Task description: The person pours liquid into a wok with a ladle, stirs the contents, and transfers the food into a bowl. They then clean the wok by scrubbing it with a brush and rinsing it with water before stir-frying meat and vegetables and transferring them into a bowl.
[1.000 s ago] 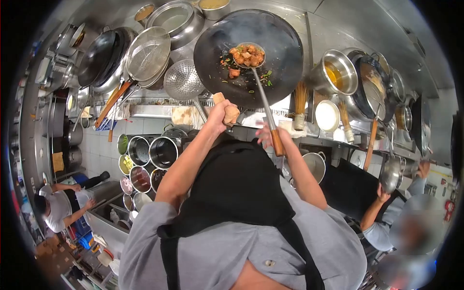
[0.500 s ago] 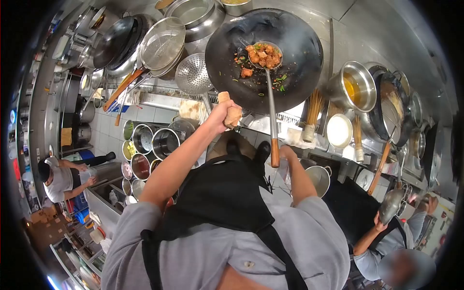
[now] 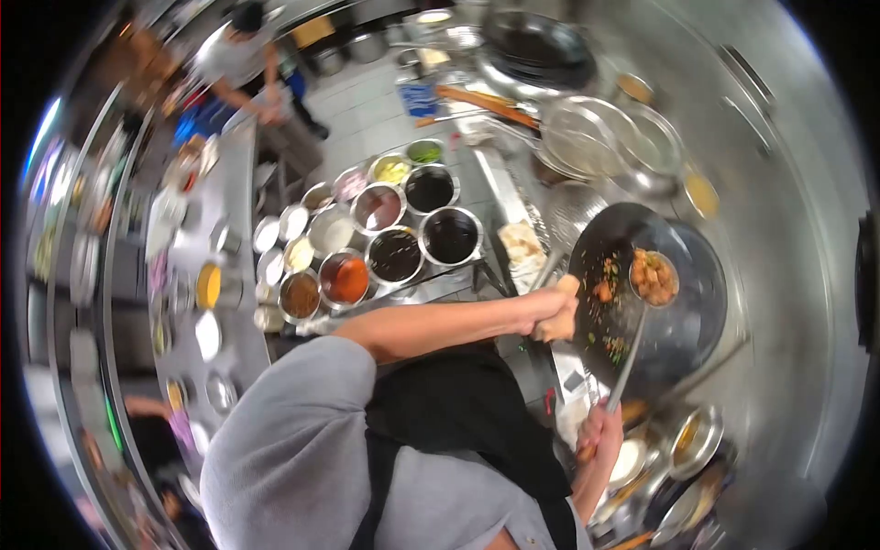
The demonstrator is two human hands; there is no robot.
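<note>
My left hand (image 3: 543, 310) is wrapped round a tan cloth (image 3: 557, 323) at the near edge of a black wok (image 3: 692, 321). Below and to the right, my right hand (image 3: 600, 433) grips the handle of a long metal ladle (image 3: 628, 362). Chunks of browned, sauced food (image 3: 653, 278) fill the ladle's bowl, which is over the wok. Loose bits of food and chopped green pieces (image 3: 616, 348) lie on the wok's dark surface.
Several metal pots of sauces and ingredients (image 3: 394, 255) stand left of the wok. Strainers (image 3: 582, 137) and stacked woks (image 3: 536, 50) lie beyond it. A pot with yellow liquid (image 3: 697, 442) is at lower right. A person (image 3: 240, 55) stands at upper left.
The view has swung left, bringing the ingredient pots and side counter into fuller view. The wok now appears at the right. Both hands keep their holds, and the ladle still carries food.
</note>
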